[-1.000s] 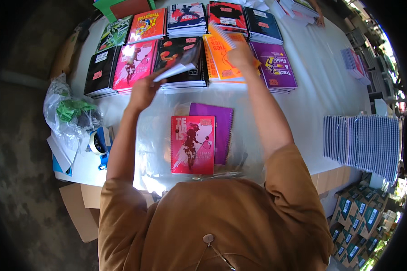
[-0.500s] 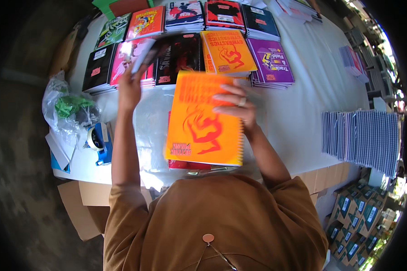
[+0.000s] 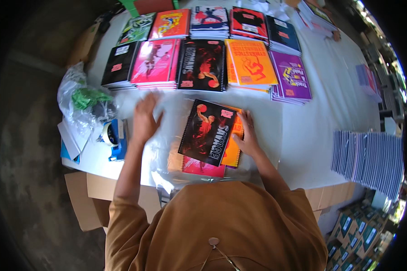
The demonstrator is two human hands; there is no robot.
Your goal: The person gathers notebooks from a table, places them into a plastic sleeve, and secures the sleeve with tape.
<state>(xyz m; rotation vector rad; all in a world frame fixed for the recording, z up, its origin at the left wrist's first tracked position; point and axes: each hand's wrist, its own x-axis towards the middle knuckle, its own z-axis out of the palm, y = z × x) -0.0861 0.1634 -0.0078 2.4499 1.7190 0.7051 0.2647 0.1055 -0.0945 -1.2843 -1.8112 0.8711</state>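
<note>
A loose pile of spiral notebooks lies on clear plastic before me. Topmost is a tilted black notebook (image 3: 207, 131) with a red basketball figure, partly covering an orange notebook (image 3: 232, 151). A pink notebook (image 3: 199, 168) peeks out at the near edge. My right hand (image 3: 249, 135) rests on the pile's right side, fingers stretched along the orange notebook and thumb on its cover. Left of the pile, my left hand (image 3: 145, 119) hovers with nothing in it, fingers apart and slightly blurred.
Two rows of notebook stacks stand beyond the pile, including a black stack (image 3: 201, 65) and an orange stack (image 3: 251, 63). A crumpled plastic bag (image 3: 74, 90) and a blue tape dispenser (image 3: 117, 142) sit left. A tall notebook stack (image 3: 368, 158) stands right; an open carton (image 3: 97, 194) is below.
The orange notebook has gone from my right hand's grip down onto the pile. A black notebook now lies over it. My left hand has come back from the stacks, empty. The view has shifted.
</note>
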